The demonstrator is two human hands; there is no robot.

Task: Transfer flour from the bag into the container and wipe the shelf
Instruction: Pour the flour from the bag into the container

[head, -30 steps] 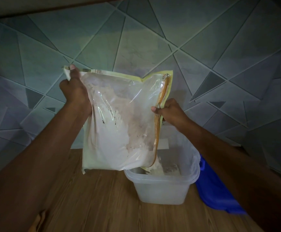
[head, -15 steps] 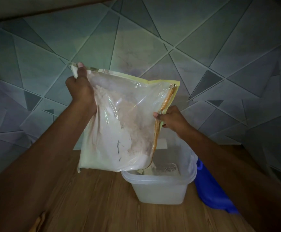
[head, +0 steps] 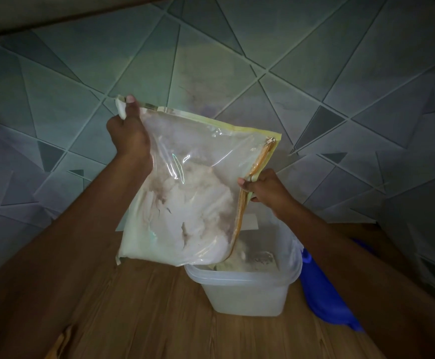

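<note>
Gripping the bag, the left hand clutched its top corner, the right hand pinched its zipper edge over the tub; soft, heavy, likely to sag.

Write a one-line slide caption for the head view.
Left hand and right hand tip a clear zip bag of flour into a translucent container on the wooden shelf.

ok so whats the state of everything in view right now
translucent plastic container: upright, lidless, some flour inside
clear yellow-edged plastic zip bag: lifted, tilted, lower corner over container, holds flour
left hand: grips bag's top corner
right hand: pinches bag's zip edge
blue plastic piece: lies beside container
</note>
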